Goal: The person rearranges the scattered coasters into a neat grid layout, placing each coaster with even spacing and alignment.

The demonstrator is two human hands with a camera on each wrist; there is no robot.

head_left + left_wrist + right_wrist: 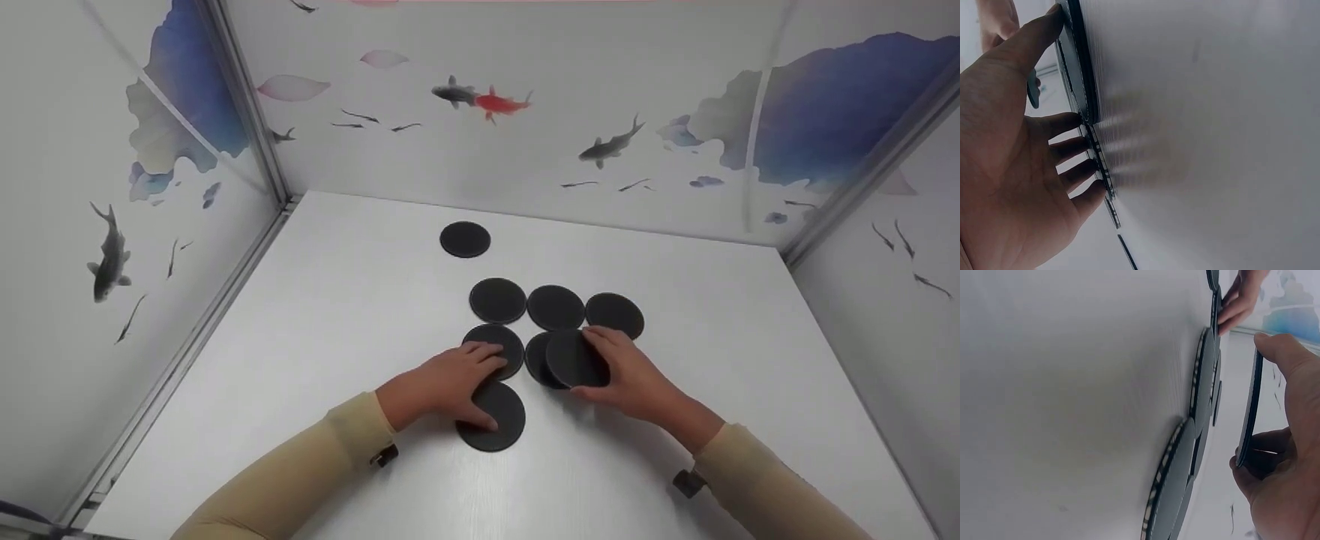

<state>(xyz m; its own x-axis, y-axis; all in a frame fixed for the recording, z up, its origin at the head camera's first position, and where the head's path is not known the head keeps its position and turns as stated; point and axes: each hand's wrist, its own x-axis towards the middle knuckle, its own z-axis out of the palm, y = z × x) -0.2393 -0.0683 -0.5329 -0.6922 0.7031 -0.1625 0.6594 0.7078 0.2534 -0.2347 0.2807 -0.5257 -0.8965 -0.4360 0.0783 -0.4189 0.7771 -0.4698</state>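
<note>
Black round discs (556,307): eight counted, one of them lifted. Hands (450,379): two. Sleeves (300,472): two.

Black round disc (576,358) lifted, tilted over discs (555,307)

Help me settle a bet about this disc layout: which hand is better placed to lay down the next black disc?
Probably the right hand: it already holds a black disc lifted off the table, over the disc below. The left hand rests flat on two lying discs, holding none.
</note>
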